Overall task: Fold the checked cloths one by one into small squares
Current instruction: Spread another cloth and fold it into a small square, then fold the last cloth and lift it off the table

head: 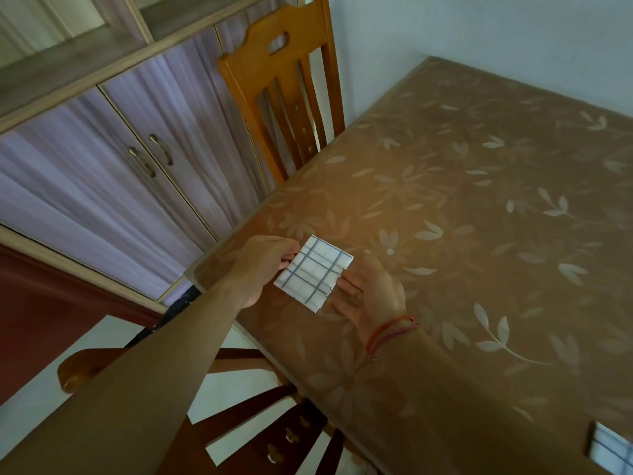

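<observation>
Folded checked cloth (313, 272) over desk (479, 234) corner | left hand (263, 265) pinches its 9 o'clock edge | right hand (371, 296) at 4 o'clock, straight fingers (347, 284) touching that edge | hands apart

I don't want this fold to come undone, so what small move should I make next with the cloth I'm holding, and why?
Probably lay the folded cloth flat on the table and let go. It already looks like a small square, pinched by your left hand with fingers of your right hand at its other edge, and another checked cloth waits there.
</observation>
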{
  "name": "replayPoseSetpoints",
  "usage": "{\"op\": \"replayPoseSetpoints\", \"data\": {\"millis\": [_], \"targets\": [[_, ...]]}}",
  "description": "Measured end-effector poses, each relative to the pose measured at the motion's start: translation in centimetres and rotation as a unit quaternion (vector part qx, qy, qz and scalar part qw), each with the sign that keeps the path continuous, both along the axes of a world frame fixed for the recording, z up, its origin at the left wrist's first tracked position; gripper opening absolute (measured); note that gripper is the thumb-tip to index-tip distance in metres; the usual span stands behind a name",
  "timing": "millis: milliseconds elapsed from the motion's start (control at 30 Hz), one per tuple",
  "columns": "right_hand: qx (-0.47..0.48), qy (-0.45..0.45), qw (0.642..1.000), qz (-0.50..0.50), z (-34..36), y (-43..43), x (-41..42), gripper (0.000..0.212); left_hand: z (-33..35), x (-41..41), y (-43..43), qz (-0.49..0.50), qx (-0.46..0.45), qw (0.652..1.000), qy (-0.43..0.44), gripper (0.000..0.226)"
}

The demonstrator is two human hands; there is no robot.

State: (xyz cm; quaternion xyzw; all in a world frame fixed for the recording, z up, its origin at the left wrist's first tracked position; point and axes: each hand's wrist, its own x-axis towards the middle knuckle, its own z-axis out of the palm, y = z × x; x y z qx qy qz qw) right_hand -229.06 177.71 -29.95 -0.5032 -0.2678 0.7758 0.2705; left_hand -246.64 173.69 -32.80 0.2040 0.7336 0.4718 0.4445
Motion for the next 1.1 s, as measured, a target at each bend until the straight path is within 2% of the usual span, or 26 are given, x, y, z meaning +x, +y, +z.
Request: {"op": "replayPoseSetpoints", "data": {"millis": [433,567,800,900,1000,1033,1100], "targets": [[-0.022,0.008,1.000,-0.001,-0.3,-0.7,-0.4,0.029,-0.1,-0.3,0.3,-0.023,-0.013,0.999,0.025,0.026],[0.004,-0.004,1.000,0.026,-0.4,-0.7,0.1,0.027,0.1,0.0,0.3,-0.017,-0.021,0.998,0.049,0.016],[0.018,-0.066,0.998,0.017,0.0,-0.7,2.3,0.017,2.4,1.6,-0.8,-0.141,-0.033,0.980,0.140,0.032],[0.083,-0.105,0.989,0.064,0.5,-0.8,4.0,0.029,4.0,3.1,-1.1,-0.166,-0.037,0.961,0.219,0.030],[0.125,-0.155,0.978,0.062,1.1,-0.9,6.5,0.043,5.7,5.4,-1.0,-0.191,-0.010,0.934,0.303,0.018],[0.143,-0.178,0.972,0.062,1.9,-1.0,7.5,0.048,6.2,6.1,-1.0,-0.199,-0.002,0.923,0.329,0.021],[0.179,-0.212,0.958,0.068,3.0,-1.0,9.6,0.070,6.9,7.4,-0.9,-0.219,0.004,0.897,0.383,0.042]]}}
